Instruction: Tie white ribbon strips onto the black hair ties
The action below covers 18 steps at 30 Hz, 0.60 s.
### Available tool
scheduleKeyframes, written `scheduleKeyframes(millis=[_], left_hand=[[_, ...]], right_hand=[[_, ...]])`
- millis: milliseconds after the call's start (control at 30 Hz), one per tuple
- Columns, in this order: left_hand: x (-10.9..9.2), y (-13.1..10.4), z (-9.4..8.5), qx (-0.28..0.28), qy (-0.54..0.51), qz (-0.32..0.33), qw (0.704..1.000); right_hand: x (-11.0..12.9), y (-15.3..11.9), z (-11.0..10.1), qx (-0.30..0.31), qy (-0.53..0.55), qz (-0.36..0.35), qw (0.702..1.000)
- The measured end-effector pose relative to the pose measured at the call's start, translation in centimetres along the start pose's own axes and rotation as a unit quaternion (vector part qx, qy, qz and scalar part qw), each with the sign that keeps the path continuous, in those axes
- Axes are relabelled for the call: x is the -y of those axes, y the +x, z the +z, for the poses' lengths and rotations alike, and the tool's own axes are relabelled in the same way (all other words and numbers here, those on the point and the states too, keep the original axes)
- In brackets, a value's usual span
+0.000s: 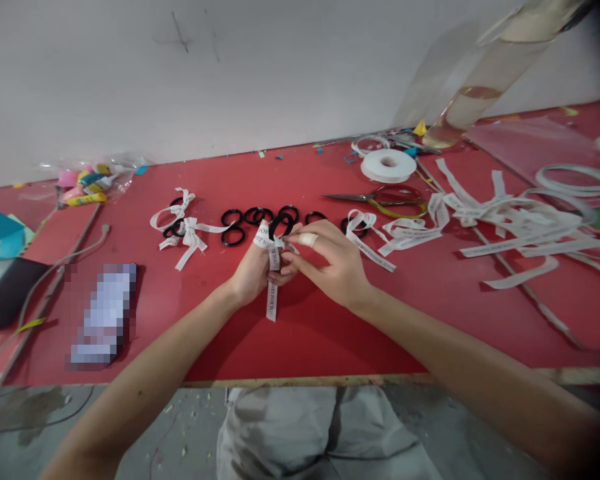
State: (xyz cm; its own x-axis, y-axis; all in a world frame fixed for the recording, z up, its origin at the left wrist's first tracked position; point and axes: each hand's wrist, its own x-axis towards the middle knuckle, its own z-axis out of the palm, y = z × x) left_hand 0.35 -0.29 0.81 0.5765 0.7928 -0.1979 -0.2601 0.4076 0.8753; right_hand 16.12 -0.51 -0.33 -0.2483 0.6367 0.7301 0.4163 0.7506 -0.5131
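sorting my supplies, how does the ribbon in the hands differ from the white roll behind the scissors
The ribbon is in the left hand and right hand; the white roll lies flat on the table. The ribbon hangs partly loose; the white roll is a round disc with a centre hole. The ribbon shows dark lettering; the white roll shows none. Both look white.

The white ribbon [271, 308] at the left hand [250, 275] carries dark printed capitals: "FOR YOU" can be read lengthwise down its hanging end, with the letters before it too small to make out surely. Where it crosses the thumb, "FOR" shows, with the fragment "ST W" below. Similar small dark print runs along the loose ribbons [517, 241] on the bench [360, 333], too blurred to read.
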Motion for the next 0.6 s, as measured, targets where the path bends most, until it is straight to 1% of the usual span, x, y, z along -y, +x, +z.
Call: scheduleKeyframes(millis=[133,300,433,600], left_hand=[[0.32,0.24,0.1,-0.011,0.022,0.006,1.0],[0.25,0.26,0.19,-0.007,0.035,0.007,0.999],[0.04,0.28,0.3,-0.017,0.027,-0.001,0.999],[0.2,0.51,0.08,-0.025,0.003,-0.001,1.0]], right_hand=[[-0.03,-0.12,0.33,0.014,-0.012,0.017,1.0],[-0.12,-0.22,0.33,0.008,-0.013,0.007,1.0],[-0.04,-0.21,0.25,0.01,-0.01,0.009,1.0],[0.22,-0.14,0.21,0.037,0.026,0.012,0.999]])
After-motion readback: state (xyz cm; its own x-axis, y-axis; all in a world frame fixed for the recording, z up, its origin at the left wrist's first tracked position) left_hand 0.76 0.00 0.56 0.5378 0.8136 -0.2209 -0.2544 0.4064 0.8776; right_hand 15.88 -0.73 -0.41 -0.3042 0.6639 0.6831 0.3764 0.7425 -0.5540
